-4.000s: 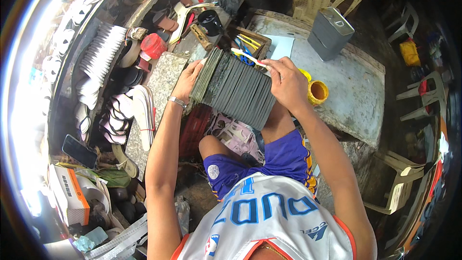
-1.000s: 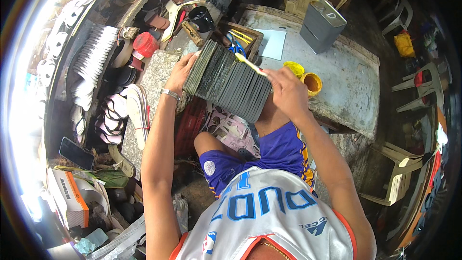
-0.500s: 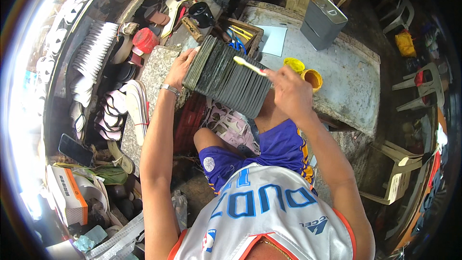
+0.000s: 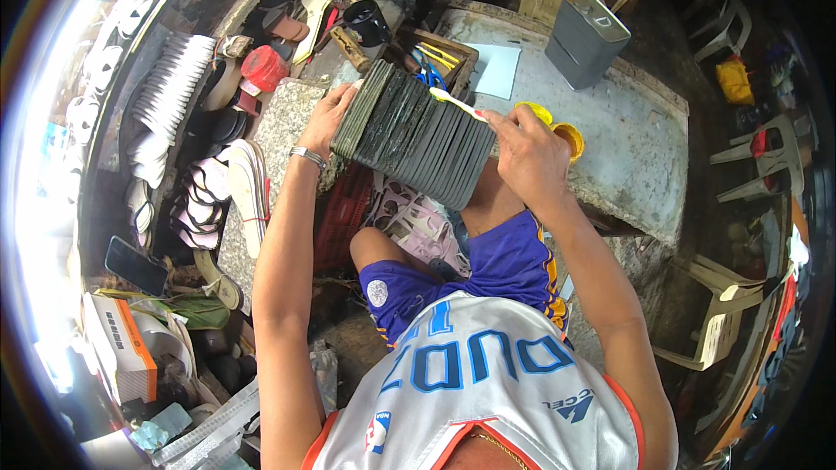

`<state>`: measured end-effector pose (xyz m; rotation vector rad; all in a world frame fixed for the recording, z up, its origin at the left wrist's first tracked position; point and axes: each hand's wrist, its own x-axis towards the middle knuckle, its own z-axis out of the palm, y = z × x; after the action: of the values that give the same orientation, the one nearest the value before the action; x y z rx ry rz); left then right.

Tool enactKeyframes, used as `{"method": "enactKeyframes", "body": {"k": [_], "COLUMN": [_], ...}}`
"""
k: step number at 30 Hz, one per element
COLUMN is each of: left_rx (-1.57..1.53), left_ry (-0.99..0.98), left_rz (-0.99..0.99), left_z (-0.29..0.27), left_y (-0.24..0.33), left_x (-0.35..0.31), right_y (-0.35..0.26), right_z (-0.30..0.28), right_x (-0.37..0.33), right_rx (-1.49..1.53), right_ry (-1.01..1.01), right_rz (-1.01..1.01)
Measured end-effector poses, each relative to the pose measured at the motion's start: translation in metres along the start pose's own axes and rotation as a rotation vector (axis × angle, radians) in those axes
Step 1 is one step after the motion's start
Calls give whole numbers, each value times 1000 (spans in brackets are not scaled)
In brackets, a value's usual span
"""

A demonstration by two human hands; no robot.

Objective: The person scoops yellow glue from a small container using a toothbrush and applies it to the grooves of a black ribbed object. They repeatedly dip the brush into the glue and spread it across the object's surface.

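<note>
A long stack of thin black slabs, looking like shoe soles (image 4: 414, 135), is held on edge in front of me, above my knees. My left hand (image 4: 327, 119) is closed on the stack's left end. The left part of the stack looks wet and glossy, the right part duller. Pinched in my right hand (image 4: 533, 157) is a toothbrush (image 4: 460, 105) with a pale handle, red near my fingers. Its yellowish head is at the stack's upper far edge. Just beyond that hand stands a yellow tub (image 4: 570, 141), with a yellow lid (image 4: 534, 111) beside it.
A worn pale table (image 4: 636, 148) holds a grey metal can (image 4: 586, 39) and a light blue sheet (image 4: 495, 70). At its left is a wooden tray with blue scissors (image 4: 432, 76). White sandals and soles (image 4: 181, 70) crowd the left shelf. Plastic chairs (image 4: 718, 313) stand at right.
My right hand and the toothbrush have shifted slightly away from me, so the brush head sits higher along the stack's far edge. My left hand keeps its hold.
</note>
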<state>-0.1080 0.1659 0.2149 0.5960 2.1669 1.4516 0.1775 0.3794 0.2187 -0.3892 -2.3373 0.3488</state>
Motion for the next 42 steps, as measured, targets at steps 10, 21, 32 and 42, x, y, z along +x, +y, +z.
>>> {"method": "enactKeyframes", "body": {"k": [10, 21, 32, 42], "left_rx": [-49, -4, -53, -3], "left_ry": [-52, -84, 19, -80], "left_rz": [-120, -103, -52, -56], "left_z": [-5, -7, 3, -3], "left_y": [-1, 4, 3, 3], "left_x": [4, 5, 1, 3], "right_y": [-43, -44, -55, -1], "right_z": [-1, 8, 13, 32], "right_x": [-51, -46, -39, 5], "right_rx": [246, 266, 211, 138], "right_ry": [-179, -161, -215, -47], "right_rz": [-223, -256, -293, 48]}}
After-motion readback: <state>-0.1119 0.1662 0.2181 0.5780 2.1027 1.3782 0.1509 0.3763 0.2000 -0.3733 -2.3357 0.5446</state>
